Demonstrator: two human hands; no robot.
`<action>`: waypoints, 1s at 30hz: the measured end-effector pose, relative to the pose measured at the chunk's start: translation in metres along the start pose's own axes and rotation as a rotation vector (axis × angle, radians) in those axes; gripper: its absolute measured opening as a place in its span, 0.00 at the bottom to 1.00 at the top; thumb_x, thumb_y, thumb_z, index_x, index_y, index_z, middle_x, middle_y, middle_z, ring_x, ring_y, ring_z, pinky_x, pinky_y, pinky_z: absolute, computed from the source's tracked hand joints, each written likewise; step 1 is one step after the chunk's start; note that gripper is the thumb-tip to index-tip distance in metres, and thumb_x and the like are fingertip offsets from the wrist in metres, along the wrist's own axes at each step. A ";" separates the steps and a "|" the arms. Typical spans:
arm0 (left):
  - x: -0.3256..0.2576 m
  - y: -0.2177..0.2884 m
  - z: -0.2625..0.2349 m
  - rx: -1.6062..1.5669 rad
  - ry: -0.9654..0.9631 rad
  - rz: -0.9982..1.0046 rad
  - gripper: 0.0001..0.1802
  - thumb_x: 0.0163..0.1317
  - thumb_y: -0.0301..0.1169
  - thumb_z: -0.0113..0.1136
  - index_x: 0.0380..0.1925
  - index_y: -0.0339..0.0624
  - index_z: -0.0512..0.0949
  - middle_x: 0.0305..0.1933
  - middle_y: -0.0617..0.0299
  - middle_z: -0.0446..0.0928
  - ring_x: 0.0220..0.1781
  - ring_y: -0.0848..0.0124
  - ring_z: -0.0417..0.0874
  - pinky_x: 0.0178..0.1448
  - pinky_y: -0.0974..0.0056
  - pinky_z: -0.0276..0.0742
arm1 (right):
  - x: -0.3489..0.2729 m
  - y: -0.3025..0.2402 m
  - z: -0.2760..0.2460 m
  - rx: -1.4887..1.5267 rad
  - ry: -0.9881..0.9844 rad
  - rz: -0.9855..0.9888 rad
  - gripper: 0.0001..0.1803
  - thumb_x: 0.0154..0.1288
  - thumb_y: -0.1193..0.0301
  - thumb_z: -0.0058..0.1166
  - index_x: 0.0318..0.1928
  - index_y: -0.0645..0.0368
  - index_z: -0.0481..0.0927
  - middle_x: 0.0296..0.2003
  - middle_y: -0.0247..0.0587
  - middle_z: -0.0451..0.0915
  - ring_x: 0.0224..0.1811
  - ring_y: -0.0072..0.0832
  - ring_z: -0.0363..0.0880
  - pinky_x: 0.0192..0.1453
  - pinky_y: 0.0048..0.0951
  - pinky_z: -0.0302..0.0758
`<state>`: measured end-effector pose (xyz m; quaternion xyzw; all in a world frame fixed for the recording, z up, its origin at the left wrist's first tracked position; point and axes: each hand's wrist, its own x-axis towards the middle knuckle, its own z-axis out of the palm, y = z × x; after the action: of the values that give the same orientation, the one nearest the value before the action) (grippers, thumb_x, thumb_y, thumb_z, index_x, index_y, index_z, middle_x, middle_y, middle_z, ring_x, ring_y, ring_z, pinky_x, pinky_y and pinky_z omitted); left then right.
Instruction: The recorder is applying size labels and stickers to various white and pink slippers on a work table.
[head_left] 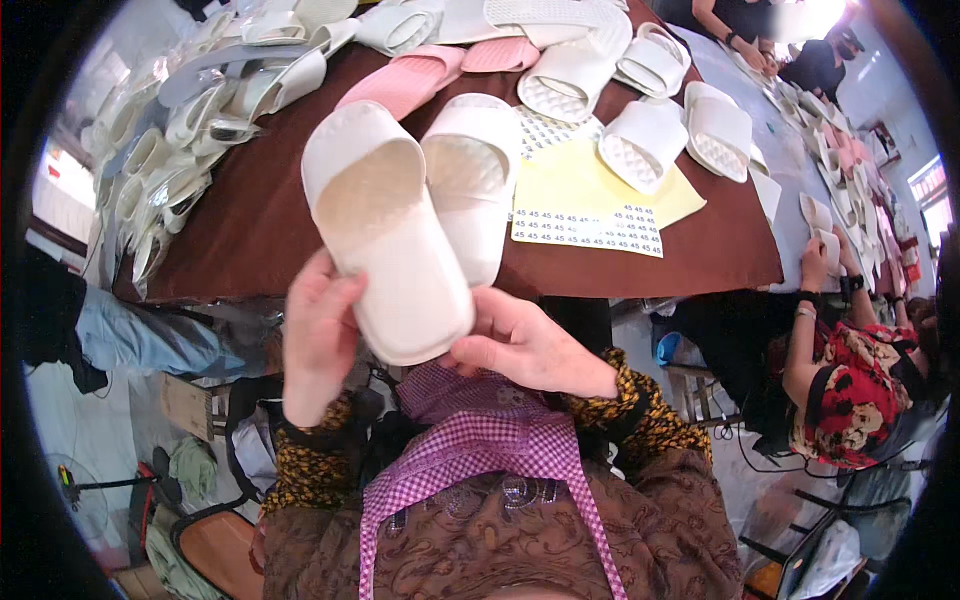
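A white slide slipper [405,270] is lifted over the table's near edge, its strap end pointing away and its heel toward me. My left hand [325,325] grips its left edge, thumb on the footbed. My right hand [520,340] has its thumb and fingers closed around the heel's right corner. Just behind it, partly covered, is a second white slipper [475,190]. Yellow sheets [570,180] and a white sheet of small printed stickers [600,238] lie to its right.
Pink slippers [410,80] and more white slippers [642,140] lie on the brown tabletop [240,230]. Bagged slippers [170,180] are heaped at its left end. On the right, a person in a red floral top [860,390] handles a slipper at another table. Stools and chairs stand below.
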<state>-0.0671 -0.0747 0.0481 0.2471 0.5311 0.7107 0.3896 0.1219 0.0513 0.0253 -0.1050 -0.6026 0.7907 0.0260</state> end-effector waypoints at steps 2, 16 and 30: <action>0.008 0.014 -0.006 0.062 -0.020 -0.007 0.23 0.60 0.23 0.52 0.57 0.28 0.69 0.51 0.52 0.79 0.49 0.68 0.82 0.55 0.65 0.77 | -0.009 -0.007 -0.009 -0.183 0.024 -0.113 0.17 0.67 0.76 0.55 0.55 0.67 0.72 0.40 0.38 0.82 0.41 0.22 0.80 0.47 0.23 0.78; 0.089 0.011 -0.044 0.377 -0.096 -0.182 0.31 0.64 0.24 0.53 0.67 0.30 0.60 0.56 0.53 0.76 0.56 0.71 0.78 0.60 0.67 0.72 | -0.071 -0.033 -0.115 -0.382 0.956 -0.396 0.09 0.71 0.77 0.47 0.46 0.66 0.77 0.39 0.35 0.81 0.40 0.17 0.78 0.46 0.19 0.73; 0.058 0.007 0.050 1.525 -0.177 0.853 0.24 0.63 0.30 0.57 0.58 0.34 0.70 0.61 0.47 0.69 0.63 0.50 0.69 0.65 0.51 0.63 | -0.061 -0.011 -0.141 -0.675 1.000 -0.439 0.09 0.64 0.82 0.47 0.42 0.61 0.78 0.34 0.40 0.81 0.40 0.26 0.78 0.45 0.25 0.74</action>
<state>-0.0645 -0.0003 0.0671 0.6717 0.6916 0.2254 -0.1409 0.2083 0.1776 0.0082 -0.3376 -0.7410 0.3893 0.4305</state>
